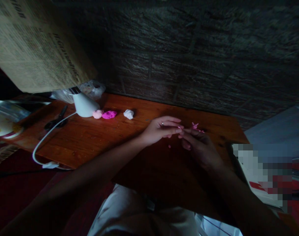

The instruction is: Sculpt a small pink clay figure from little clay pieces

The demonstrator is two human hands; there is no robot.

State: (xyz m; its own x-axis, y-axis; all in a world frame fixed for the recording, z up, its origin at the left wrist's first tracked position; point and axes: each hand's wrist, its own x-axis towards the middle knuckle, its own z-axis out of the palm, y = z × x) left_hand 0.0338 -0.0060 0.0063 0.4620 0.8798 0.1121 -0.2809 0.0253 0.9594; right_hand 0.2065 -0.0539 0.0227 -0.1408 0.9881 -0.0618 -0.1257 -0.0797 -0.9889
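Over the wooden table, my left hand (161,129) and my right hand (200,144) meet at the fingertips. Between them is a small bit of pink modelling clay (180,128), pinched by both; its shape is mostly hidden by the fingers. A ring shows on my left hand. Just behind my right hand lies a small pink clay figure (195,126) with thin projections. A tiny pink crumb (169,146) rests below my fingers. Farther left sit lumps of light pink clay (98,114), bright magenta clay (109,114) and white clay (128,114).
A lamp with a newsprint shade (48,49) and white base (85,105) stands at the left, its white cable (37,142) looping over the table edge. Black scissors (56,123), a plastic bag (94,89) and a white container (4,126) are nearby. A dark brick wall (164,59) rises behind.
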